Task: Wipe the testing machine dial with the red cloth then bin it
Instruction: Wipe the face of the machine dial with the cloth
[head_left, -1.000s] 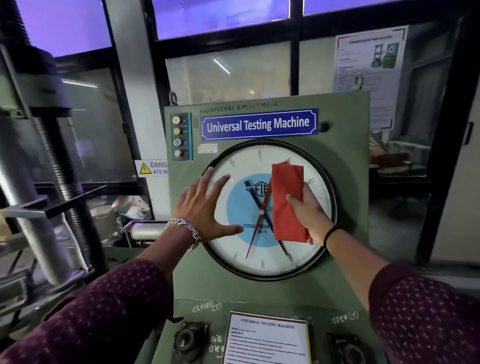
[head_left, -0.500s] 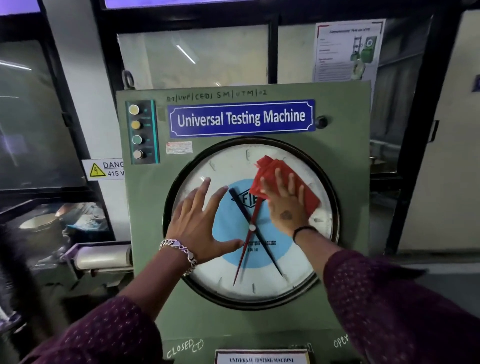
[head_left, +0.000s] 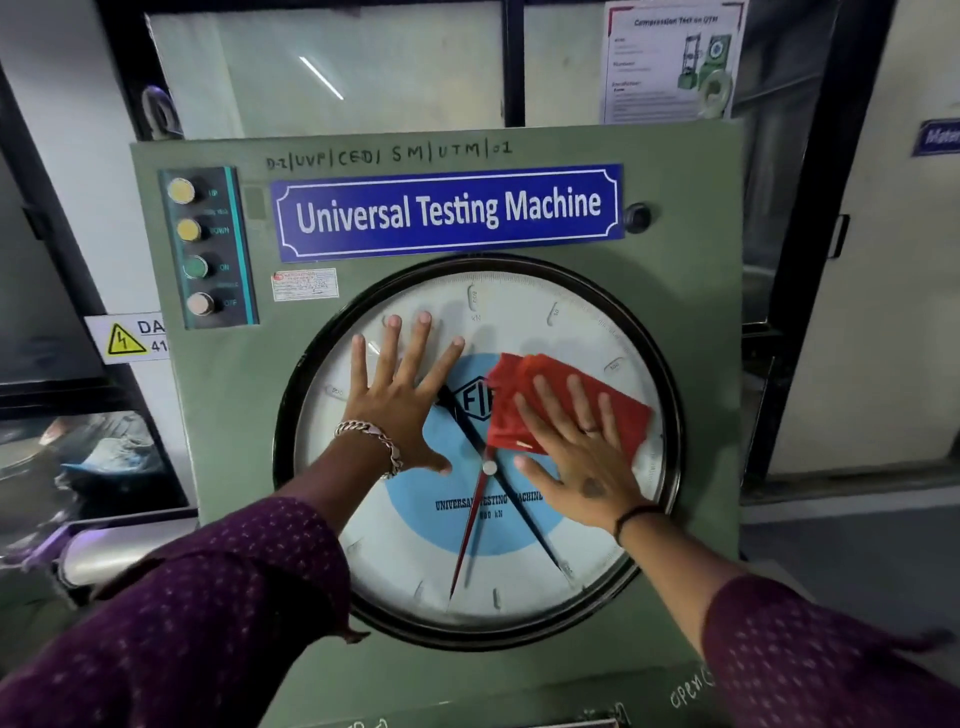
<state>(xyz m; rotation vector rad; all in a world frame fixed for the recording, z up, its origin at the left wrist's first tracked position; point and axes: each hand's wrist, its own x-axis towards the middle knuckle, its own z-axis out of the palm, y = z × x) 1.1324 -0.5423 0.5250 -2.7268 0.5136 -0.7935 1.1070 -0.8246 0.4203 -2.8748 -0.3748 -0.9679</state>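
The round glass dial with a black rim fills the green front of the testing machine. My right hand lies flat on the dial's right half, fingers spread, and presses the red cloth against the glass just right of the centre logo. The cloth sticks out above and to both sides of my fingers. My left hand rests flat and empty on the dial's upper left, fingers apart. A red pointer and a black pointer show behind the glass. No bin is in view.
A button panel sits at the machine's upper left, beside the blue nameplate. A yellow electrical danger sign hangs on the wall to the left. Dark window frames and a poster stand behind.
My right hand went from holding the hanging cloth by its edge to pressing it flat on the glass. The view has come closer. My left hand has slid up on the dial's left.
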